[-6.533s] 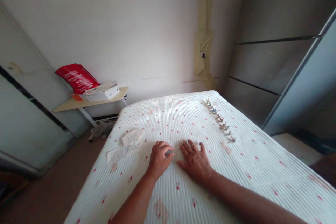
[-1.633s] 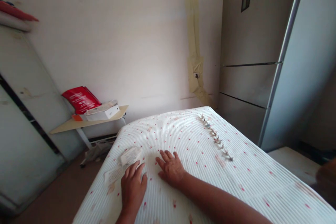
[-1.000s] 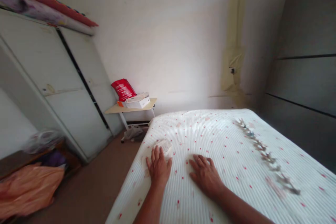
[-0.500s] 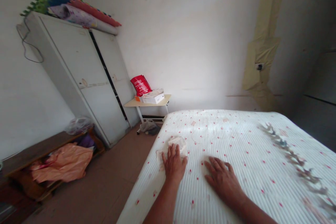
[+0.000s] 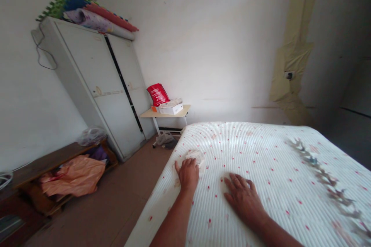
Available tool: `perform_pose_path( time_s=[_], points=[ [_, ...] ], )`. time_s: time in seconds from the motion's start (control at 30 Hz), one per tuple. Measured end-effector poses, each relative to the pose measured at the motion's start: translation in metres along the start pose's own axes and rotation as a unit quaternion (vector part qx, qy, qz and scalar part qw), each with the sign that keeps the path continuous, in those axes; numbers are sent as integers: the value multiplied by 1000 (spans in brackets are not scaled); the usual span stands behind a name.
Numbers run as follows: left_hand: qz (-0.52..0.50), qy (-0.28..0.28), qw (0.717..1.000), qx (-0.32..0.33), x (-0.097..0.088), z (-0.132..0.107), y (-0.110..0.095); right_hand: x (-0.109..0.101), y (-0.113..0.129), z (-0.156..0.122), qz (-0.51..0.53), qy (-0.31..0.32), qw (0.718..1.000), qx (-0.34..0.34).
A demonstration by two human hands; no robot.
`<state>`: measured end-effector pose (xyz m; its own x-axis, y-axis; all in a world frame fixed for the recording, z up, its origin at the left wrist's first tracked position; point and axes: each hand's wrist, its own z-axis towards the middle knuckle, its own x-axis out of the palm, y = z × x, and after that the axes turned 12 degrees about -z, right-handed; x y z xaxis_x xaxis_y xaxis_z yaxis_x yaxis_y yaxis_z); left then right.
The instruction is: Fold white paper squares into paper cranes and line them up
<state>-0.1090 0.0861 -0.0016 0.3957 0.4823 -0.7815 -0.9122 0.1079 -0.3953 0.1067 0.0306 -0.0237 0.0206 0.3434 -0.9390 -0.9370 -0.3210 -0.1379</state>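
Note:
My left hand (image 5: 188,173) rests near the left edge of a bed covered in a white ribbed sheet with red dots (image 5: 261,154). Its fingers curl down onto a small pile of printed paper slips (image 5: 196,156). My right hand (image 5: 242,197) lies flat on the sheet to the right, fingers stretched out, holding nothing. A row of small folded paper figures (image 5: 324,177) runs along the right side of the bed, away from both hands.
A grey wardrobe (image 5: 95,85) with rolled mats on top stands at the left. A small side table (image 5: 165,114) carries a red bag and white boxes. A low wooden bench with an orange plastic bag (image 5: 72,175) lines the left wall. Brown floor lies beside the bed.
My left hand has moved left from the middle of the bed to the paper slips and its fingers have curled onto them. The view has swung left. My right hand stays flat.

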Motion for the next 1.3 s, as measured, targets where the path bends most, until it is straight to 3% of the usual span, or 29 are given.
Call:
perform_pose_path(
  time_s=[0.53,0.93,1.3],
  points=[
    [12,-26,999,35,-1,1,-1,-4,3,-1,23,18,1000,9],
    [-39,-66,996,-46,7,9,16,-8,2,-1,23,7,1000,8],
    [-68,-84,994,-6,11,21,29,-7,2,-1,9,8,1000,5]
  ],
)
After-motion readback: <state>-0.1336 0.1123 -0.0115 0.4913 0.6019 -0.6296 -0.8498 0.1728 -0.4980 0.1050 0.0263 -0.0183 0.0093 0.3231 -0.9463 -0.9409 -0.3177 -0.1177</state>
